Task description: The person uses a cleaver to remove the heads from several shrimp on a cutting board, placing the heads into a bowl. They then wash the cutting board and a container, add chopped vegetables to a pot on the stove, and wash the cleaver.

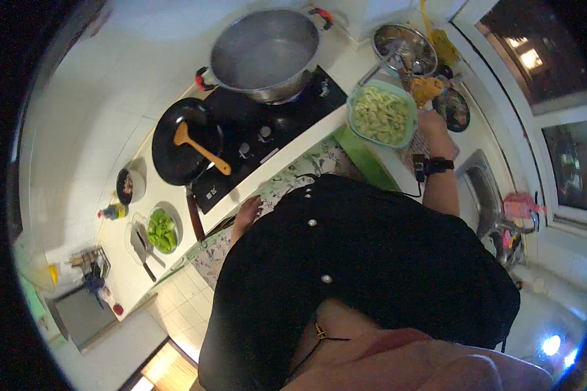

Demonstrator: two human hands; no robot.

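Note:
My left hand (248, 213) hangs in front of the counter edge, fingers loosely bent, with nothing visible in it. On the right, my right hand (431, 126) reaches over the worktop beside a pale green square bowl (415, 128) filled with chopped green-white vegetable (379, 115). An orange-yellow item (426, 91) lies just beyond its fingers; whether they grip it cannot be told. Past the bowl stands a steel basin (405, 46) with utensils in it. A dark dish of food (452, 110) lies to the right of that hand.
A large steel pot (266, 54) stands on the black gas hob (286, 124). A black wok (173, 161) holds a wooden spatula (200, 148). Left of it are a bowl of green peppers (162, 232), a knife (140, 247) and a small bowl (127, 186). A sink (479, 190) lies right.

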